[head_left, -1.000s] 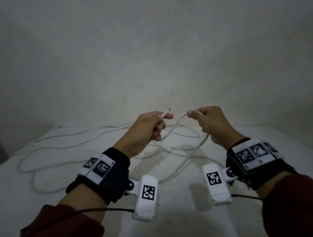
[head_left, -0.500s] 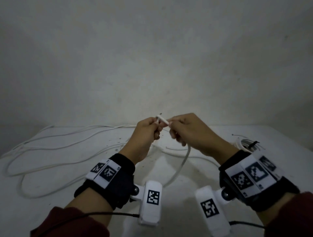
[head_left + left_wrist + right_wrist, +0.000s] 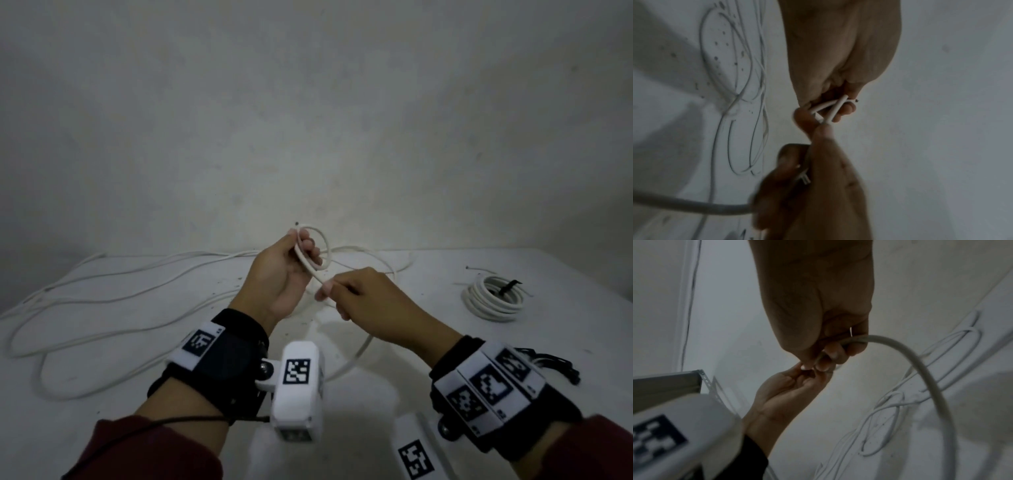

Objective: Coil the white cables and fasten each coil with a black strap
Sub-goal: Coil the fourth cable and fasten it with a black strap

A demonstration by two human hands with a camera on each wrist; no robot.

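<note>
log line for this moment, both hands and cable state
left hand: grips first small loop of white cable | right hand: pinches same cable, feeding | strapped coil: on table, right

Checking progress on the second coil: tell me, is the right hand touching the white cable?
Touching. The right wrist view shows the right hand with fingers curled around the white cable.

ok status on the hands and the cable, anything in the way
Left hand holds first small loop of white cable. Right hand pinches cable just below, feeding. Finished coil with black strap sits right, clear.
</note>
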